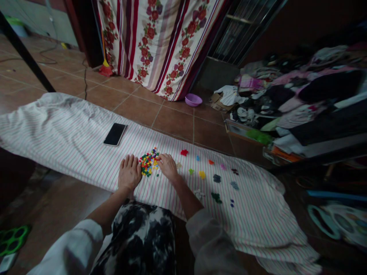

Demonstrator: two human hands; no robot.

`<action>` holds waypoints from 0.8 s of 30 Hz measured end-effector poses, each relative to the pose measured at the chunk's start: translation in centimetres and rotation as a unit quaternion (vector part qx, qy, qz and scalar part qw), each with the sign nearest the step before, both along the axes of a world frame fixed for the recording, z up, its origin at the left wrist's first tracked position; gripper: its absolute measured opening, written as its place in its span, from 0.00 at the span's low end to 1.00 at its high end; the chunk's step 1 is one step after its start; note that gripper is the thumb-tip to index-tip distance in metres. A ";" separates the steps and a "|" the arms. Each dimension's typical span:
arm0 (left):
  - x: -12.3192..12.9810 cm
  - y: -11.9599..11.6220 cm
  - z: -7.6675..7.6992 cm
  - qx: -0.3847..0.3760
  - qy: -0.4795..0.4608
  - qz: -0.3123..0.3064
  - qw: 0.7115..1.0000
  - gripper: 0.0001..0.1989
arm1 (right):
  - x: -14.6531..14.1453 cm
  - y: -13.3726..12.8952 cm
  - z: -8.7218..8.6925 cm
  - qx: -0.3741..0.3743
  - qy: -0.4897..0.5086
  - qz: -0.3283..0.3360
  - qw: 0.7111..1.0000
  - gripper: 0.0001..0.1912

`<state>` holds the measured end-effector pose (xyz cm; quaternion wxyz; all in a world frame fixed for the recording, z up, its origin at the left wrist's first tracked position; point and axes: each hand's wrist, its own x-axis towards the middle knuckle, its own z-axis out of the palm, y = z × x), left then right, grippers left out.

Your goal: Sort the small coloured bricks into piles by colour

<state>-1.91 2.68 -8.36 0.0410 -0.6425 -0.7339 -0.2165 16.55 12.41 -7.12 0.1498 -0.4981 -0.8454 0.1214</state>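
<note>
A mixed pile of small coloured pieces lies on the striped cloth. My left hand rests flat at the pile's left edge, fingers stretched out and nothing in it. At the pile's right edge, my right hand has its fingertips pressed together among the pieces; what they hold, if anything, is too small to tell. Farther right sit separate one-colour clusters, among them red, yellow, dark grey, dark green and purple. White pieces lie beside my right forearm.
A black-screened phone lies on the cloth left of the pile. Beyond the cloth are a tiled floor, a purple bowl, a floral curtain and a broom. Clothes are heaped at the right.
</note>
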 end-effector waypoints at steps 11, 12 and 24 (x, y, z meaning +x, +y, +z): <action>0.0 0.0 -0.1 0.007 0.010 -0.001 1.000 0.26 | 0.7 0.1 -0.2 0.003 0.069 -0.011 0.998 0.11; 0.0 0.0 -0.1 0.008 0.011 0.000 1.000 0.27 | 0.9 0.1 -0.2 0.001 0.083 -0.018 0.996 0.12; -0.1 0.0 -0.1 0.011 0.011 -0.004 1.000 0.28 | 5.5 1.9 1.1 0.018 0.159 -0.162 0.974 0.12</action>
